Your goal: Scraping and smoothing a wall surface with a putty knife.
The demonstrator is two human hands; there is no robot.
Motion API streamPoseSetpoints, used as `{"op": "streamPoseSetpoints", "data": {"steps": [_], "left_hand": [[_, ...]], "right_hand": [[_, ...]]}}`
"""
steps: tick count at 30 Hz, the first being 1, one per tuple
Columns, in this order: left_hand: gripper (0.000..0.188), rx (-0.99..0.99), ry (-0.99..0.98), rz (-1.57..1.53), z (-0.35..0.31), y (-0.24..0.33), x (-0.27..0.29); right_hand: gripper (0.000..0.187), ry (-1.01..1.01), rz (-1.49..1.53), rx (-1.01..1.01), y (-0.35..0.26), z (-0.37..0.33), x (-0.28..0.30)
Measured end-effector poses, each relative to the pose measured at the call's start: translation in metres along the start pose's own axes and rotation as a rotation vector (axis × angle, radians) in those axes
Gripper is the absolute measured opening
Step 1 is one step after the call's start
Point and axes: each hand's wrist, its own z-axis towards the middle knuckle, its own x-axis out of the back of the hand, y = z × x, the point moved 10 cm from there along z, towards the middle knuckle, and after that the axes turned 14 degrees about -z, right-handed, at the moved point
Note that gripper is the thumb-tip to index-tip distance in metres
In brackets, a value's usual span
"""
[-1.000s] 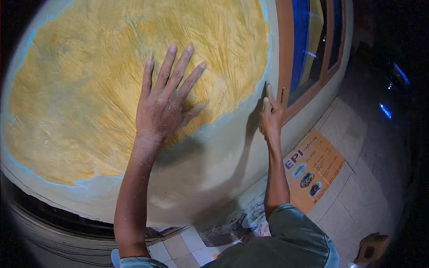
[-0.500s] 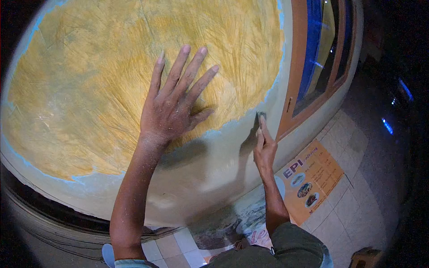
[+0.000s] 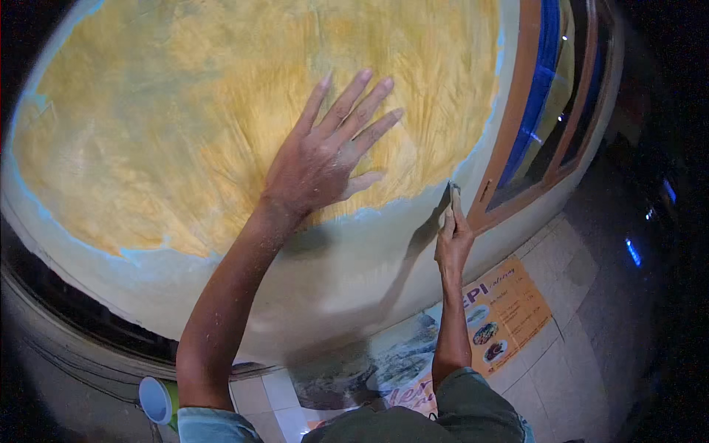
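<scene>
The left grip (image 3: 317,166) is spread wide over the rounded yellow wall patch (image 3: 185,148); by the right grip (image 3: 454,240), a thin, dark-tipped tool (image 3: 455,188) (material unclear) is pinched at the patch's lower-right edge.

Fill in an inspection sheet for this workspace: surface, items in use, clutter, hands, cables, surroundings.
Surface: pale wall with a large yellow area, ragged light-blue edge.
Items in use: small dark-tipped piece at the blue edge; exact kind unclear.
Clutter: orange printed sheet on floor tiles, grey printed sheet beside it; white-and-green container at lower left.
Hands: left hand spread over the yellow area; right hand grips the small piece.
Cables: thin dark cable-like lines at lower left; nature unclear.
Surroundings: brown window frame at right; darkness with blue lights beyond.
</scene>
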Motion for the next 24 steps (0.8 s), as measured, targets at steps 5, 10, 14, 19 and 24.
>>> {"op": "streamPoseSetpoints", "data": {"steps": [5,10,14,19,24], "left_hand": [[0.097,0.015,0.011,-0.048,-0.006,-0.014,-0.006],[0.098,0.023,-0.012,-0.073,-0.011,-0.015,-0.009],[0.099,0.011,0.003,-0.076,-0.014,-0.025,-0.013],[0.099,0.014,-0.019,-0.061,-0.012,-0.02,-0.013],[0.097,0.049,-0.011,-0.012,-0.013,-0.025,-0.015]], "right_hand": [[0.043,0.023,-0.155,0.158,-0.012,-0.019,-0.028],[0.043,-0.027,0.053,-0.418,-0.004,0.062,0.001],[0.044,0.121,-0.243,0.333,-0.032,0.003,-0.019],[0.045,0.19,-0.139,0.284,-0.034,0.065,0.007],[0.044,0.045,-0.212,0.219,0.002,0.018,-0.02]]}}
